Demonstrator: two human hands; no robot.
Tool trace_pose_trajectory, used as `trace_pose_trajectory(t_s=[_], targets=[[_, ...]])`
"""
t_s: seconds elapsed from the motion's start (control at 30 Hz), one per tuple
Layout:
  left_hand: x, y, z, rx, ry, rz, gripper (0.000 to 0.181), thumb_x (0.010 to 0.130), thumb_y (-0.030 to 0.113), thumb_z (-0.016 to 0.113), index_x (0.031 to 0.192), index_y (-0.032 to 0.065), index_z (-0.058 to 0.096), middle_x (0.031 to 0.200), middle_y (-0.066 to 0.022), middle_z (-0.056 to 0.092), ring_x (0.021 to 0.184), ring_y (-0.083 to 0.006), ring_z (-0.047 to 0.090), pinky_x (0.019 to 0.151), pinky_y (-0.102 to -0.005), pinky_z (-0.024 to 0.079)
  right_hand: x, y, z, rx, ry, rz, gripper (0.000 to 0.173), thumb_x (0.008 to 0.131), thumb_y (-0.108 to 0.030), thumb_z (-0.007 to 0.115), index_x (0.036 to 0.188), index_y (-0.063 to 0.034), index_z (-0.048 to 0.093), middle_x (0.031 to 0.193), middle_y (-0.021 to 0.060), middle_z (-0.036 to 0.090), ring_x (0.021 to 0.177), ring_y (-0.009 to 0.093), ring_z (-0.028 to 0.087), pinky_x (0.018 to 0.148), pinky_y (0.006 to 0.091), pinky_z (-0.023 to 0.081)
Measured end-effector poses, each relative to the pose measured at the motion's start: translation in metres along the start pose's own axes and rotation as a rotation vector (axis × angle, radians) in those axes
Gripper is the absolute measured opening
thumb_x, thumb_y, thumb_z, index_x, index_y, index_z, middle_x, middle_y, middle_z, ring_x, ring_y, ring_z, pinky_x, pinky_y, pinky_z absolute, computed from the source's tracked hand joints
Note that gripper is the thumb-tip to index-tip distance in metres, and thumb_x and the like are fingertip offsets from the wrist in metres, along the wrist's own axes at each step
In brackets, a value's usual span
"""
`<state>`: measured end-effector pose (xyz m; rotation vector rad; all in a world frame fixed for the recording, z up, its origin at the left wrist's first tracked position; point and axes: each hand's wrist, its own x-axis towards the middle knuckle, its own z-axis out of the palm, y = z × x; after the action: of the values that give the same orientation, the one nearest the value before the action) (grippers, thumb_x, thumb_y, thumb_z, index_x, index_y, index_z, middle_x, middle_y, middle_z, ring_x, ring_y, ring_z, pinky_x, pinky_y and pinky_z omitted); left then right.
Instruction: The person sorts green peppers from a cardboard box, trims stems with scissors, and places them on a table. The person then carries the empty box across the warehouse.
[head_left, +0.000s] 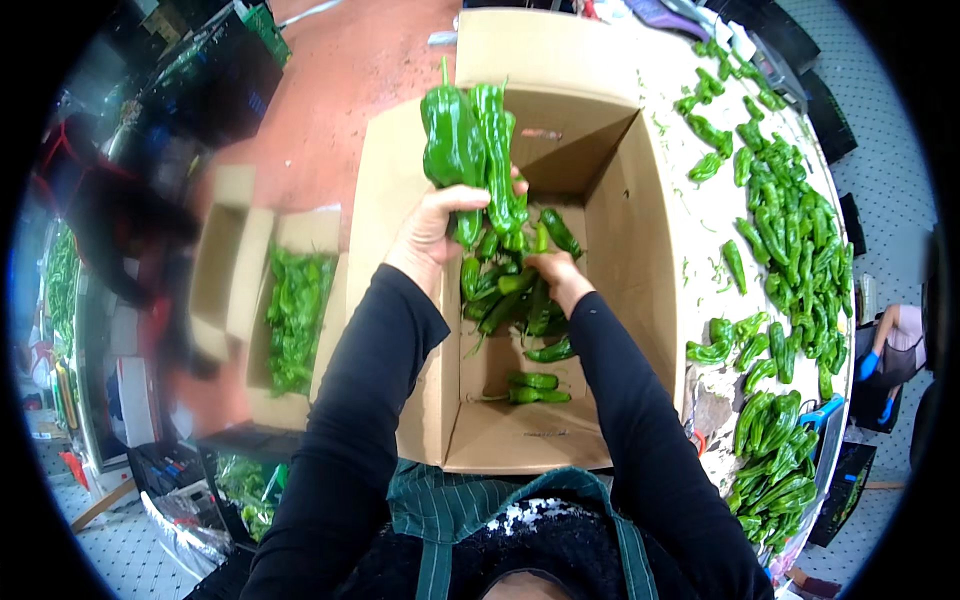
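Observation:
My left hand (427, 225) grips several long green peppers (454, 135) above a cardboard box (630, 247), its thumb across them and their stems pointing away from me. Down in the box, my right hand (559, 274) is curled around green peppers (537, 304); its fingertips are partly hidden among them. More loose peppers lie on the box floor under and around both hands. Two peppers (538, 388) rest apart from that heap, near the box wall closest to me. The box flaps are folded outward.
A white tabletop (697, 225) on the right bears a long pile of green peppers (795, 232) and a nearer heap (776, 465). On the left, another cardboard box (292, 225) holds green peppers beside an open carton (217, 262). A person (896, 345) with blue gloves is at far right.

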<state>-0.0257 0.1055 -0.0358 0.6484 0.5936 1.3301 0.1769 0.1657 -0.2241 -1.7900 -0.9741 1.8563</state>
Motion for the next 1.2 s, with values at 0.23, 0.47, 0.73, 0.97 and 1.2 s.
trace_pose_trajectory(t_s=[0.23, 0.47, 0.73, 0.97, 1.2], targets=[[0.000, 0.001, 0.003, -0.038, -0.014, -0.094, 0.066, 0.070, 0.008, 0.066, 0.132, -0.0066, 0.050, 0.127, -0.0209, 0.060, 0.119, -0.0333, 0.059, 0.108, -0.0442, 0.044, -0.113, -0.147, -0.032, 0.792, 0.190, -0.930, 0.042, 0.090, -0.005, 0.069, 0.125, -0.0089, 0.048, 0.115, 0.0070, 0.058, 0.105, 0.021, 0.056, 0.095, 0.0398, 0.045], [-0.005, -0.024, 0.011, -0.241, -0.042, -0.087, 0.047, 0.082, 0.015, 0.074, 0.125, 0.0058, 0.058, 0.116, -0.0100, 0.066, 0.108, -0.0240, 0.063, 0.095, -0.0420, 0.052, -0.201, -0.165, 0.042, -0.172, 0.568, -1.764, 0.033, 0.082, 0.001, 0.068, 0.110, -0.0064, 0.051, 0.124, 0.0162, 0.055, 0.118, 0.033, 0.053, 0.109, 0.0491, 0.038], [-0.013, -0.021, 0.009, -0.242, -0.175, -0.001, 0.089, 0.078, 0.052, 0.078, 0.145, 0.0104, 0.039, 0.140, -0.0102, 0.051, 0.128, -0.0262, 0.051, 0.109, -0.0434, 0.043, -0.231, -0.131, 0.036, -0.639, 0.069, -1.642, 0.062, 0.069, -0.007, 0.066, 0.127, -0.0003, 0.045, 0.146, 0.0187, 0.040, 0.142, 0.047, 0.026, 0.117, 0.0576, 0.021], [-0.029, -0.009, 0.033, -0.221, -0.137, -0.017, 0.076, 0.082, 0.039, 0.075, 0.142, 0.0040, 0.043, 0.137, -0.0135, 0.054, 0.127, -0.0257, 0.052, 0.110, -0.0422, 0.040, -0.243, -0.120, 0.027, -0.754, -0.017, -1.662, 0.071, 0.072, -0.023, 0.074, 0.133, -0.0006, 0.046, 0.147, 0.0184, 0.039, 0.144, 0.046, 0.023, 0.116, 0.0616, 0.018], [-0.038, -0.016, 0.027, -0.318, -0.158, -0.083, 0.058, 0.082, 0.014, 0.068, 0.137, 0.0046, 0.050, 0.127, -0.0103, 0.061, 0.113, -0.0219, 0.061, 0.099, -0.0378, 0.051, -0.255, -0.112, 0.037, -0.327, 0.264, -1.638, 0.024, 0.079, 0.003, 0.069, 0.102, 0.0015, 0.064, 0.114, 0.0190, 0.064, 0.122, 0.040, 0.056, 0.105, 0.0485, 0.043]])
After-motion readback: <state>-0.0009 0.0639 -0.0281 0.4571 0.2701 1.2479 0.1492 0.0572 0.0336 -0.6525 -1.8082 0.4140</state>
